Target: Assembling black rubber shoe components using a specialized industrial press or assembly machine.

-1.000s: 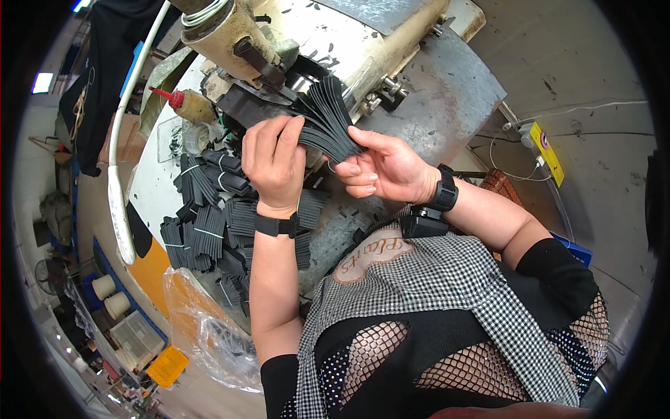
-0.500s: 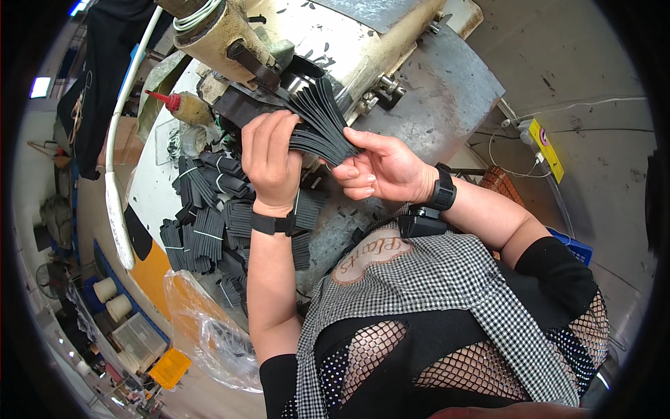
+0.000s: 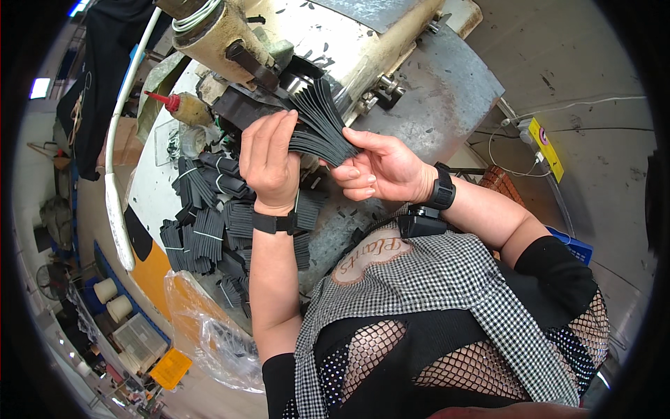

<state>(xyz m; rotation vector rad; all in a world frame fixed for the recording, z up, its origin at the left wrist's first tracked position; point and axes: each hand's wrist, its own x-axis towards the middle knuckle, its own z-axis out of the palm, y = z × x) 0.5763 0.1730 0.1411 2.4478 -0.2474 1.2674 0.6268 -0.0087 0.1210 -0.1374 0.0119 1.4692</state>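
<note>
A fanned stack of thin black strips (image 3: 322, 129) is gripped at its lower right end by my right hand (image 3: 387, 169), thumb on top and fingers curled beneath. The strips spread up toward the machine head (image 3: 234, 49). Against the stack's left side is my left hand (image 3: 271, 164), its fingers bent and close together. Its thumb and whatever lies under its fingertips are hidden. Below and left of that hand, several tied bundles of black strips (image 3: 208, 230) lie heaped on the worktable (image 3: 148, 192).
A bottle with a red nozzle (image 3: 185, 108) stands left of the machine. A white wand-like lamp (image 3: 117, 216) hangs at the left. Clear plastic film (image 3: 209, 335) droops off the table's near edge. A metal plate (image 3: 447, 91) extends to the right, with knobs (image 3: 387, 91) beside it.
My left hand has shifted slightly left, its fingertips moving a little along the strips. The right hand and the stack stay in nearly the same place.
</note>
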